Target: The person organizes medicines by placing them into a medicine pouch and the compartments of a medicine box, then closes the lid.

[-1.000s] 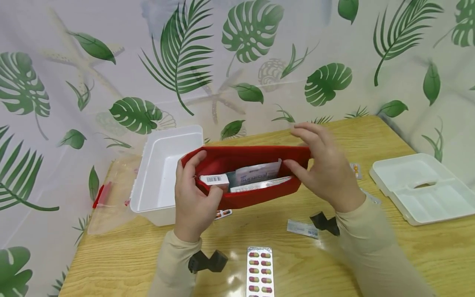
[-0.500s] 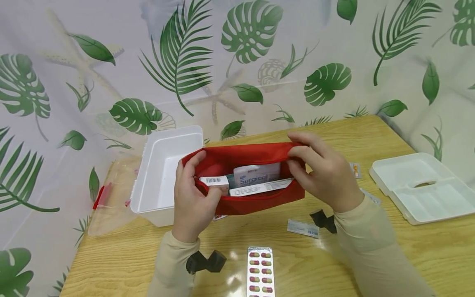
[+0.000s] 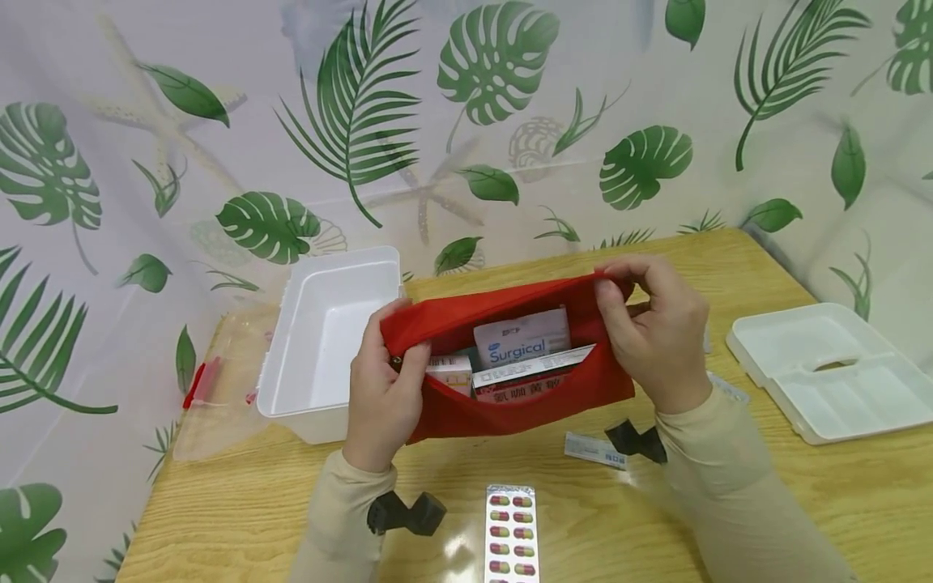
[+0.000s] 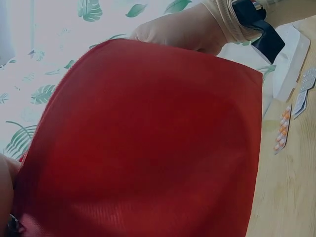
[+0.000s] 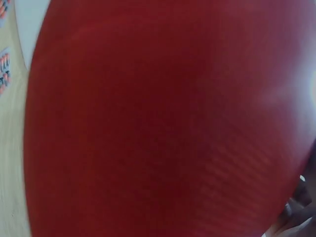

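A red zippered pouch is held up above the wood-grain table, its mouth spread open toward the head camera. The left hand grips the pouch's left end, thumb over the near edge, just beside the zip pull; the right hand pinches the upper right corner of the mouth, thumb on the near side. Inside, a white packet printed "Surgical" leans against the back wall, a small white box sits near the left hand, and a flat white carton lies slanted in front of the packet. Behind the pouch to the left stands an open white plastic bin, with a clear lid bearing a red latch at its left. A white divided tray rests at the table's right. In front of the pouch lie a blister pack of two-tone capsules and, near the right wrist, a slim pale packet. The left wrist view also shows an orange-and-white blister pack.
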Demonstrator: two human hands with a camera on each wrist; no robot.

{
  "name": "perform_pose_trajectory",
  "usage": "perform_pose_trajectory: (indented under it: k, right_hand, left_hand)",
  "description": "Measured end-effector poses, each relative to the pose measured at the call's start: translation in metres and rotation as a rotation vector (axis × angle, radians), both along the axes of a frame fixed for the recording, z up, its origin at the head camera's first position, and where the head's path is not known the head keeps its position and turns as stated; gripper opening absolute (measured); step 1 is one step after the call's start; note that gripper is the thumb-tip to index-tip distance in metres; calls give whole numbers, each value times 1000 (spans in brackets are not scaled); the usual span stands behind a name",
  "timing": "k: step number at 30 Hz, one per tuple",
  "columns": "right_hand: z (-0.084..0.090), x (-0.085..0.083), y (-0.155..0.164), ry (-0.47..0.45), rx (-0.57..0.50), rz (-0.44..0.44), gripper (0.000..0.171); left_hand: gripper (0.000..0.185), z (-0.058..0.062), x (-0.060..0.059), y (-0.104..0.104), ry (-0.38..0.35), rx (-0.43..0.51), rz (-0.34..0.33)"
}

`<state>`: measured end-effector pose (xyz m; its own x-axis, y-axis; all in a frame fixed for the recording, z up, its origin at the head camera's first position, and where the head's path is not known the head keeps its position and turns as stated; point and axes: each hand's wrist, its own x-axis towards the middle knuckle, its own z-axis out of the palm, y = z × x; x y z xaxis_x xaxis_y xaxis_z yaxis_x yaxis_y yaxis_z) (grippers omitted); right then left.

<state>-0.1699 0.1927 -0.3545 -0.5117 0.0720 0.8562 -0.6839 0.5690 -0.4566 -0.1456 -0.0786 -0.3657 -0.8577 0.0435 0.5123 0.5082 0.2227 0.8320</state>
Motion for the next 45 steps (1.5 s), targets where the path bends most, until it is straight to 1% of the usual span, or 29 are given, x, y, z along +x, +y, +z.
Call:
perform_pose_trajectory:
  k: [2,4,6,8,10,12,15,16,18,20,21,23,25,27,29,33,36,40,42,45]
  right_hand:
    - [0,-1,0,-26,17,6,12]
    - [0,-2,0,-62,48,19,12]
    - [0,-3,0,-113,85,48,18]
    - [1,-4,2,-167,109,89,28]
    - [2,-3,5,-210,97,129,36]
    - [3,-3,9,-229,61,153,41]
    - [4,-3,16,-230,15,130,39]
    - [4,-3,18,-232,10,117,37]
    - [3,-5,21,-256,31,87,31]
    - [-1,-7,19,-307,94,81,24]
    - [-3,-7,17,-339,141,93,21]
    - [-7,-7,7,-410,267,142,18]
    - [-14,-6,-7,-472,410,215,19]
    - [-22,-3,-23,-521,548,298,21]
    - [-31,0,-40,-578,667,370,24]
    - [-53,1,-71,-673,823,480,33]
    - [-71,-4,-88,-682,927,528,39]
    - [-86,-3,-100,-661,1077,572,46]
    - [-91,-1,-101,-656,1132,581,46]
    - [-95,2,-99,-648,1172,553,44]
  left_hand:
    - [41,0,-1,-1,20,6,-16]
    - [34,0,-2,-3,31,11,-12]
    - [30,0,-2,-6,37,21,12]
    - [26,0,-3,-11,32,50,45]
    - [26,3,-3,-16,20,92,74]
    - [25,5,-3,-22,10,133,111]
    - [24,9,-3,-30,0,226,164]
    - [24,10,-4,-33,-3,257,190]
    - [23,12,-4,-39,-11,331,238]
    - [24,14,-4,-43,-17,409,284]
    - [24,15,-4,-45,-17,444,305]
    - [25,17,-4,-48,-10,506,340]
    - [26,18,-4,-50,3,541,363]
    - [26,19,-4,-51,16,569,375]
    - [26,18,-5,-51,30,586,373]
    - [24,18,-5,-49,59,626,356]
    - [24,17,-5,-48,70,632,364]
    - [23,15,-2,-46,82,634,373]
    - [24,14,0,-46,91,629,370]
    - [24,12,2,-45,102,624,369]
